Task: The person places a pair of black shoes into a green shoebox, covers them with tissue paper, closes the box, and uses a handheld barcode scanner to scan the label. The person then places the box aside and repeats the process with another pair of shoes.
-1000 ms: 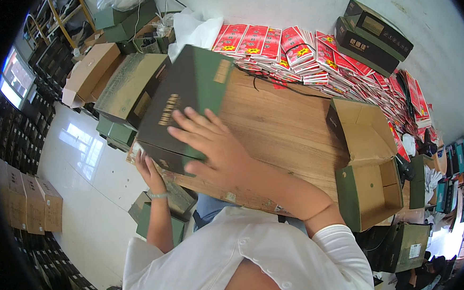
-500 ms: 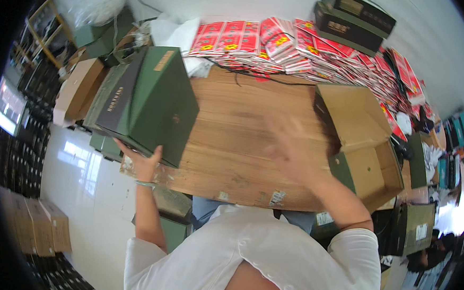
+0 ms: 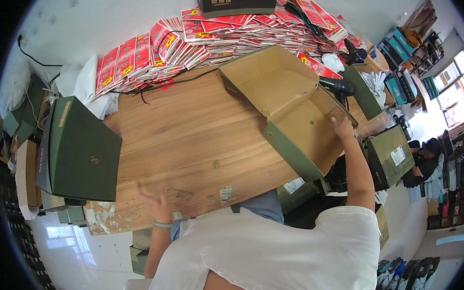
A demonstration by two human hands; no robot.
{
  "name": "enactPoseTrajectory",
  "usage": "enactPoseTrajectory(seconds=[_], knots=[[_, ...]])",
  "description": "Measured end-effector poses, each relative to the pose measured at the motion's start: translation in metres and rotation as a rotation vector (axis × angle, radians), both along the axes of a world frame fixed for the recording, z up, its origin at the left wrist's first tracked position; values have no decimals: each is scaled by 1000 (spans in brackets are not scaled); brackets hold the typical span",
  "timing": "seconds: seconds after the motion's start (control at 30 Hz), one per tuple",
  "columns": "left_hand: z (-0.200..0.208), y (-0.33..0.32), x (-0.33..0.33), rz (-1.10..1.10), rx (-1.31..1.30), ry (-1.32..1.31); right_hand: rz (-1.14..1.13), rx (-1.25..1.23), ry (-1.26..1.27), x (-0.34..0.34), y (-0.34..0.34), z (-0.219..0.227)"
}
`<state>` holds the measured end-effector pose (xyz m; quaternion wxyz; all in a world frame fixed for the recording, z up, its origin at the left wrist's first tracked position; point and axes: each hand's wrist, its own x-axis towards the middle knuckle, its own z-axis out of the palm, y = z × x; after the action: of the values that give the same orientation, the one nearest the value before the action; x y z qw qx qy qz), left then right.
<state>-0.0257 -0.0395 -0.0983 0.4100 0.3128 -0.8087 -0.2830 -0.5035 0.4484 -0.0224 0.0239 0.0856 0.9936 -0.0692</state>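
Head view: an open green cardboard box with a tan interior (image 3: 306, 140) lies at the right end of the wooden tabletop (image 3: 183, 132), its lid folded back toward the far edge. Right hand (image 3: 343, 128) pinches the rim of the box's right wall. Left hand (image 3: 156, 203), motion-blurred, fingers spread, is above the surface by the near edge. One closed green-and-black cardboard box (image 3: 81, 154) stands at the left edge, near the front left corner. Red printed paper packets (image 3: 226, 44) are heaped along the far edge.
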Motion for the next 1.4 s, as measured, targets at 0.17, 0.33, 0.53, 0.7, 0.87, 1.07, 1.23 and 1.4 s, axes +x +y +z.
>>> enactPoseTrajectory(seconds=[0.17, 0.33, 0.53, 0.7, 0.87, 1.07, 1.23, 1.4], knots=[[32, 11, -22, -420, 265, -119, -6, 199, 113, 5, -24, 19], [29, 3, -29, -596, 553, -93, 42, 85, 128, -24, 46, 6], [23, 10, -23, -604, 813, -70, 477, -197, -130, 62, -64, 16], [56, 5, -54, -585, 833, -115, 757, -186, -202, 153, -157, 23], [52, -19, -24, -486, 558, -293, 819, -236, -417, 181, -196, 42], [68, -23, -10, -524, 545, -358, 394, -1046, -474, 47, -251, -19], [71, -19, -1, -500, 596, -280, 191, -1173, -654, 49, -326, 2], [66, -20, -7, -448, 625, -288, 601, -937, -87, 44, -322, -27]])
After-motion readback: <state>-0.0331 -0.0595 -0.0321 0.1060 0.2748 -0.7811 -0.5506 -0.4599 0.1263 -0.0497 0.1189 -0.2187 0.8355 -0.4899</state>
